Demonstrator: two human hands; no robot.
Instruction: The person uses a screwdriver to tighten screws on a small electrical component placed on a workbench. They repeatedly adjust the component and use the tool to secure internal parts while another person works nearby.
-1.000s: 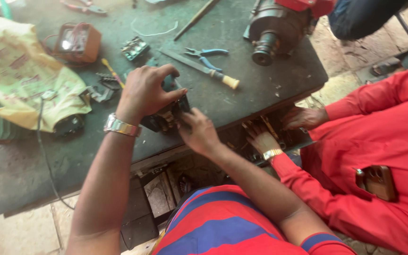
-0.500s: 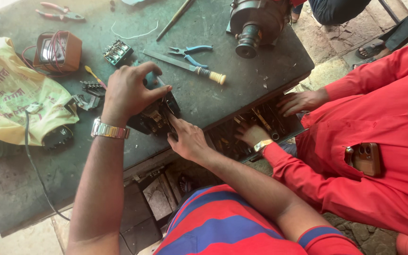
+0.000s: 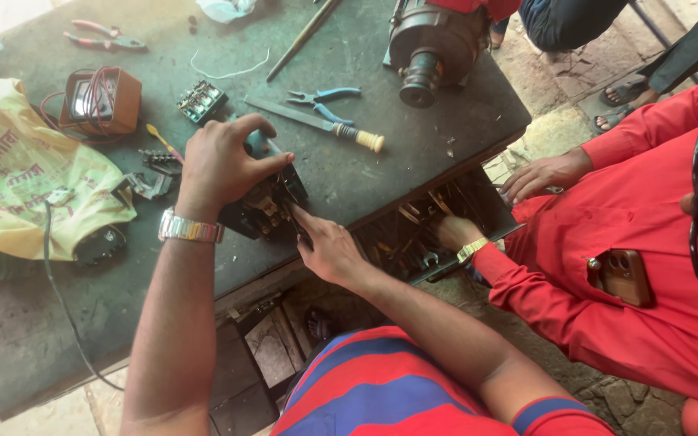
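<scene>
Head view shows my left hand [image 3: 221, 165] clamped over a dark electrical unit [image 3: 267, 206] at the tabletop [image 3: 349, 182] edge; my right hand [image 3: 329, 246] pinches its near side. Beside it, an open drawer [image 3: 422, 234] holds jumbled tools, a co-worker's hand [image 3: 454, 232] inside.

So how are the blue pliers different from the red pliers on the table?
The blue-handled pliers lie near the middle of the table, beside a long flat tool with a pale handle; the red-handled pliers lie at the far edge, away from the other tools. The blue ones are nearer the left hand, the red ones well beyond it. Both lie flat, and no hand touches either.
</scene>
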